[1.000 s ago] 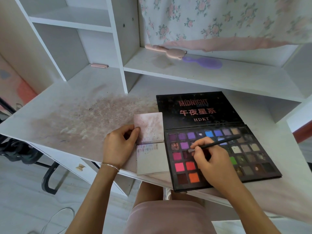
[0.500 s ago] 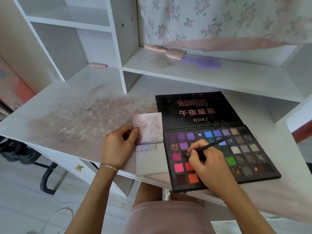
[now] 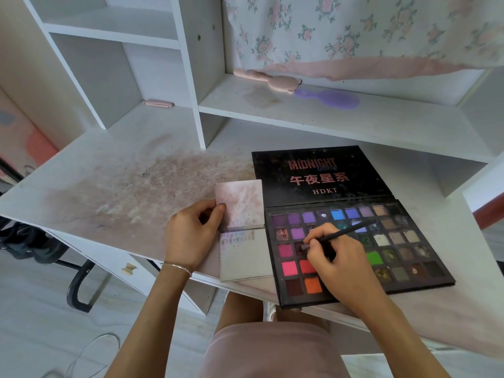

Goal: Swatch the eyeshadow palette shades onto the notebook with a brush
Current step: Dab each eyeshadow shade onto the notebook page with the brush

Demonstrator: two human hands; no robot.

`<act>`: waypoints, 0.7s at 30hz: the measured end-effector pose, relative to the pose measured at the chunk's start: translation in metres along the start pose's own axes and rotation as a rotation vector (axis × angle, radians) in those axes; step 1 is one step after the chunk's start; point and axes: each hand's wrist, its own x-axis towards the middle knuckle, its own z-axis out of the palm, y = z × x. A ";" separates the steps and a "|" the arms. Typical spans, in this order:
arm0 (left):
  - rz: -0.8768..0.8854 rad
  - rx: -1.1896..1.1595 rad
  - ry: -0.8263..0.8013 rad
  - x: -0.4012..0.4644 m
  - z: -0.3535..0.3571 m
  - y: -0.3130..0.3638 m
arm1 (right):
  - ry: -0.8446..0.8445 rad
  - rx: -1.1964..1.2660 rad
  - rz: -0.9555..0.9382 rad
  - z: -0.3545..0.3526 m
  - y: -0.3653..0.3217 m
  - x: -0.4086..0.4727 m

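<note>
our right hand (image 3: 341, 257) pinches the brush (image 3: 338, 236), tip in a dark pan of the eyeshadow palette (image 3: 409, 257); our left hand (image 3: 191, 238) grips the notebook (image 3: 242, 255).

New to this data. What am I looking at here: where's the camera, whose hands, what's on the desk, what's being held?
There is no robot: a person wears one wide-angle camera on the head, looking down at their own hands. On the white desk lie an open eyeshadow palette and, touching its left edge, a small open notebook with a row of faint colour swatches. The left hand holds the notebook's upper page. The right hand grips a thin black brush, its tip down in a dark pan in the palette's left part. On the shelf behind lie a pink hairbrush and a purple one.
</note>
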 end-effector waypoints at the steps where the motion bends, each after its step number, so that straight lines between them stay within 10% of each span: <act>1: -0.001 -0.001 -0.001 0.000 0.000 0.000 | -0.003 -0.007 0.004 0.000 0.000 0.000; 21: 0.021 -0.009 -0.016 0.000 0.000 -0.002 | -0.053 0.312 -0.046 0.044 -0.044 0.011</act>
